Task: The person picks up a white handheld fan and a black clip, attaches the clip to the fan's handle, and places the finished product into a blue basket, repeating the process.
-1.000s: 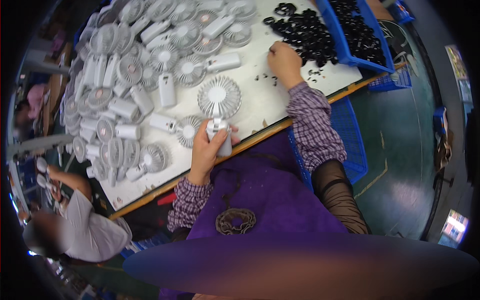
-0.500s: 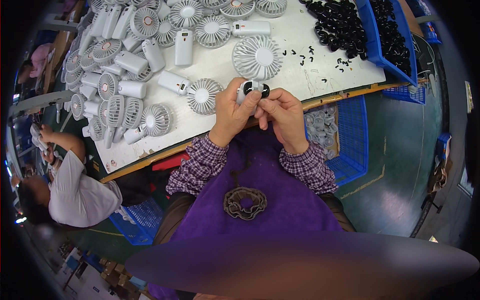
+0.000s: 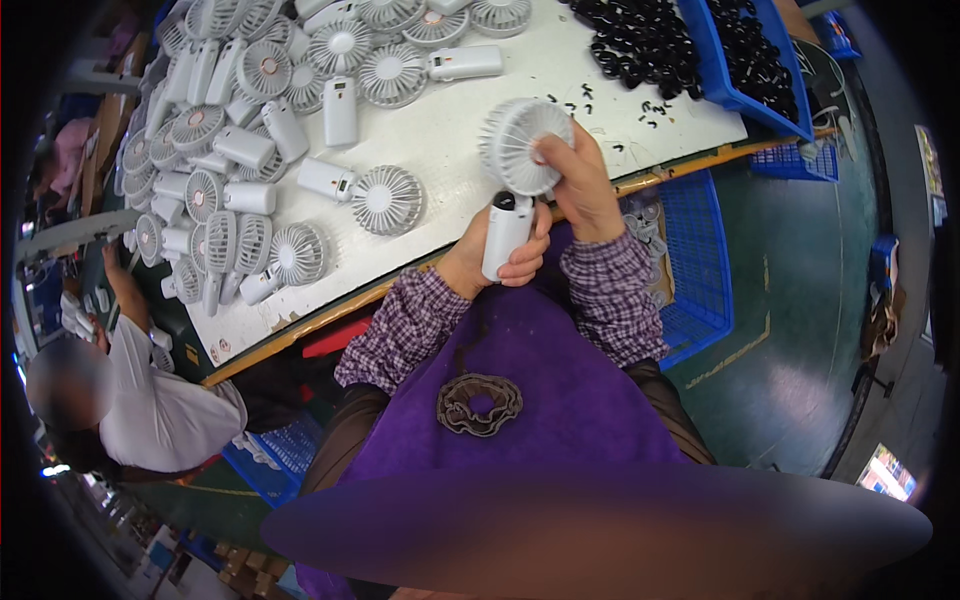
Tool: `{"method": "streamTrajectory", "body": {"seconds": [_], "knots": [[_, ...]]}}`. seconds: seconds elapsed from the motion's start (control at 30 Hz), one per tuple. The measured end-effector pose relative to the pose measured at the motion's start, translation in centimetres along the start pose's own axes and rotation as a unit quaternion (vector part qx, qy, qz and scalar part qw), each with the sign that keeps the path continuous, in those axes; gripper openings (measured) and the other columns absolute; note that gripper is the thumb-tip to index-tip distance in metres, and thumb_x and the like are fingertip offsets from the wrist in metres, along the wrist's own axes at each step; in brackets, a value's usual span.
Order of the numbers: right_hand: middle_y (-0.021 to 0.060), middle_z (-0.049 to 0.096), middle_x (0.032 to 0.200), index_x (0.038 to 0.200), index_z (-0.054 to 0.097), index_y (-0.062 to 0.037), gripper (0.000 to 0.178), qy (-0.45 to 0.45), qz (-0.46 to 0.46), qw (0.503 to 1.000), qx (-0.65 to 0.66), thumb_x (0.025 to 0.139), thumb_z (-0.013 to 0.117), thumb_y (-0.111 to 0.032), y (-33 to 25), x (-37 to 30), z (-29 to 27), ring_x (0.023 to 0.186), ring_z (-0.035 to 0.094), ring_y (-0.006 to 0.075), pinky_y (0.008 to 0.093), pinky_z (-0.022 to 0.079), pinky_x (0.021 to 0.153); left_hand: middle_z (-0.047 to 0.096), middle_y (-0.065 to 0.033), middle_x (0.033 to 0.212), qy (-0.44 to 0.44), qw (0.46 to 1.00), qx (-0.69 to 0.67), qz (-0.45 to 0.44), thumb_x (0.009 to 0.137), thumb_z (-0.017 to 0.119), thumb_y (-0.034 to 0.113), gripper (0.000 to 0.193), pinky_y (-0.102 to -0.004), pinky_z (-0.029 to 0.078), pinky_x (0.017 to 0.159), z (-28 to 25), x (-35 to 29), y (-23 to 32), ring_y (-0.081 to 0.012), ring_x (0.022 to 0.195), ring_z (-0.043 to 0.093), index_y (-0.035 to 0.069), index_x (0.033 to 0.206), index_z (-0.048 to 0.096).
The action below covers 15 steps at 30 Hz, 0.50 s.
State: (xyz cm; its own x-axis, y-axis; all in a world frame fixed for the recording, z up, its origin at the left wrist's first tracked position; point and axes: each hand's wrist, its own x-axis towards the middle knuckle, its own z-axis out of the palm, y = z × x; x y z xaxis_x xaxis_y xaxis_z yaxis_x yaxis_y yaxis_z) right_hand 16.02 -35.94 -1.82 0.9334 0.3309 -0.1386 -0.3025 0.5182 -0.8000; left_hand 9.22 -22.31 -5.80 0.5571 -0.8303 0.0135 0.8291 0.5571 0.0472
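A white handheld fan (image 3: 508,242) is between my two hands above the table's near edge. My left hand (image 3: 468,258) is wrapped round its handle, fingertips showing on the right side. My right hand (image 3: 590,185) grips the round caged head from the right, thumb lying across the cage. A glossy black piece (image 3: 503,201) shows at the neck, where handle and head meet. Nearest on the table lies another white fan (image 3: 388,200), left of my hands. Beyond it spreads a heap of similar fans (image 3: 243,147). My right fingers are partly hidden behind the head.
Black small parts (image 3: 645,45) lie heaped at the far right, beside a blue bin (image 3: 770,118) holding more. Scattered black bits (image 3: 655,108) lie nearer. Below the wooden table edge (image 3: 700,160) stands a blue basket (image 3: 708,310) with fan parts. A co-worker (image 3: 165,400) sits at the left.
The fan has been turned upright and drawn nearer, so handle and head face me. My left hand has shifted down onto the handle; my right hand has moved up to the head.
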Motion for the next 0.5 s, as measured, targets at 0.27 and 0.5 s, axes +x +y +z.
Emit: {"method": "streamTrajectory", "body": {"seconds": [0.27, 0.5], "knots": [[0.0144, 0.055, 0.12, 0.131, 0.04, 0.0022, 0.053, -0.066, 0.092, 0.992, 0.06, 0.086, 0.062, -0.014, 0.7, -2.4, -1.3, 0.107, 0.058, 0.0219, 0.0377, 0.049, 0.09, 0.052, -0.0078, 0.068, 0.173, 0.981, 0.071, 0.06, 0.089, 0.05, 0.03, 0.039, -0.0202, 0.036, 0.035, 1.3, -3.1, -1.1, -0.0114, 0.05, 0.048, -0.005, 0.108, 0.051], [0.015, 0.06, 0.115, 0.128, 0.045, -0.0014, 0.054, -0.088, 0.071, 0.949, 0.295, 0.083, 0.067, -0.021, 3.7, -5.6, 1.6, 0.097, 0.063, 0.024, 0.0363, 0.051, 0.087, 0.048, -0.0123, 0.055, 0.15, 0.977, 0.107, 0.111, 0.086, 0.049, 0.027, 0.039, -0.0233, 0.029, 0.026, 5.0, -2.9, -1.8, -0.0142, 0.029, 0.034, -0.01, 0.097, 0.05]]}}
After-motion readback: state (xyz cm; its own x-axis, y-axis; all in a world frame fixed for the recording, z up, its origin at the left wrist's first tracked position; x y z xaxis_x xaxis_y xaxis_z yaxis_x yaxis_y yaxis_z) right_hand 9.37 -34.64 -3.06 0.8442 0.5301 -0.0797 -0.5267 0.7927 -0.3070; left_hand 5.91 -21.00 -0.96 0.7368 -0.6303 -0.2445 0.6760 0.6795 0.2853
